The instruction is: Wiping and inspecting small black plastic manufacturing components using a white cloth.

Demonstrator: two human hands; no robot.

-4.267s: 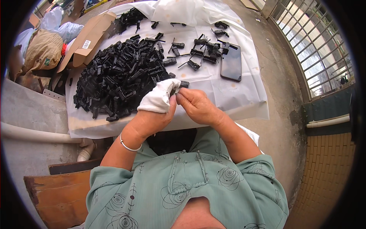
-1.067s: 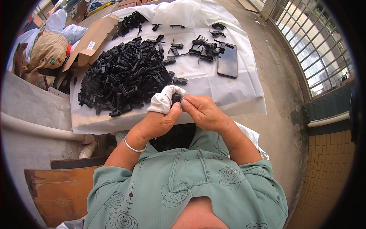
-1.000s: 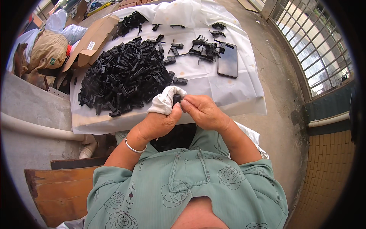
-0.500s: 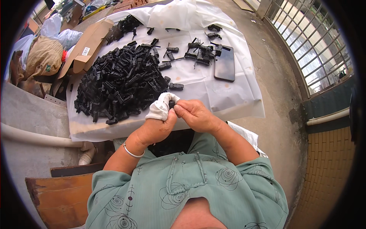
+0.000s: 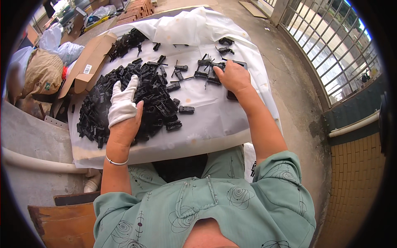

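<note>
the fingers of the left hand, under a white cloth, are spread wide and flat on the big pile of black plastic parts, left of middle. the right hand, upper middle, curls its fingers down on loose black clips beside a dark phone on the white sheet; i cannot tell if it holds one.

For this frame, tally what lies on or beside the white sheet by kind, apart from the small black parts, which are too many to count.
Heaps of black plastic parts: 1 large
Dark phones: 1, partly under the right hand
Cardboard boxes: 1
White sheets: 1
White gloves: 1, on the left hand
Total: 5
</note>
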